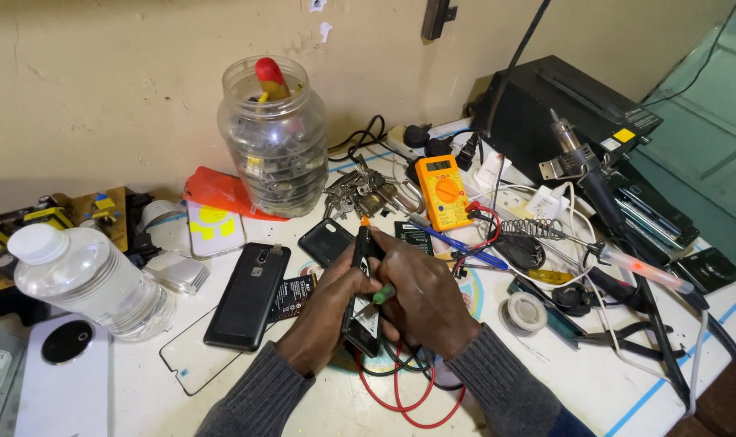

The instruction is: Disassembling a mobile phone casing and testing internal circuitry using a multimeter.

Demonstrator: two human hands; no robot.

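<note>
My left hand (329, 303) grips the side of an opened black phone (364, 316) held on edge above the white bench. My right hand (420, 295) wraps the phone's other side and pinches a small screwdriver with a green handle (383, 294) against its inner board. Both hands meet over the phone at the middle of the bench. Red and black wires (400, 396) loop on the bench just below my wrists.
Left: black phone (248, 294) face down, clear water bottle (89, 282), white device (60, 380). Back: jar of parts (272, 137), keys (360, 193), orange multimeter (443, 191), black power unit (562, 109). Right: soldering iron (627, 263), solder reel (526, 311), pliers (627, 336).
</note>
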